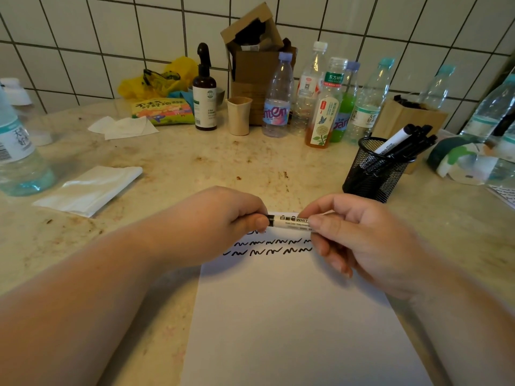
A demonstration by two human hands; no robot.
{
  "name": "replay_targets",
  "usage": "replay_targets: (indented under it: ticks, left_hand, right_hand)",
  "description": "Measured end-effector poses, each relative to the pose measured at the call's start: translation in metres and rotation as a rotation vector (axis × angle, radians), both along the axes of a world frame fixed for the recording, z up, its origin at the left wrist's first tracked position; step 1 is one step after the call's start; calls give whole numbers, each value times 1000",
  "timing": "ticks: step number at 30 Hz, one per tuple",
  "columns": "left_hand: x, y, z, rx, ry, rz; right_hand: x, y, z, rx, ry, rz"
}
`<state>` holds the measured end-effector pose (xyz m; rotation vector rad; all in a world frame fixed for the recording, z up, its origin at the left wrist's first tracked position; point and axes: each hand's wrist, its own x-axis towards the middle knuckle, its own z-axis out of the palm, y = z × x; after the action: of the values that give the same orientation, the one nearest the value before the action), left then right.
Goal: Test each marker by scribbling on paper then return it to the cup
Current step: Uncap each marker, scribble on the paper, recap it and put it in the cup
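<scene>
Marker (289, 220) level between hands | left hand (223, 218) grips cap end | right hand (359, 238) pinches barrel

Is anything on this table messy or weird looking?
Yes. The countertop has brown stains, crumpled tissues lie near the wall, and the open cardboard box on top leans sideways. The marker and paper look fine.

A white-barrelled whiteboard marker (289, 220) with black print lies level, held crosswise above the far edge of the paper (292, 316). That white sheet lies flat at the countertop's near edge and bears rows of black squiggles near its top. The black mesh cup (374, 174) stands upright toward the countertop's right edge, with several black-capped markers (404, 142) leaning in it.
</scene>
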<state>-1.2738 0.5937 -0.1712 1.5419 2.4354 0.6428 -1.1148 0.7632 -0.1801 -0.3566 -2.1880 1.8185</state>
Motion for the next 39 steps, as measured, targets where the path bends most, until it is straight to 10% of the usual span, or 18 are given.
replay_targets:
  ticks: [28, 39]
  left_hand:
    - [-17, -3, -8, 48, 67, 114]
    - [-17, -1, -14, 49, 60, 80]
  right_hand:
    - [-2, 8, 20, -4, 95, -437]
    - [26, 43, 83, 404, 236, -851]
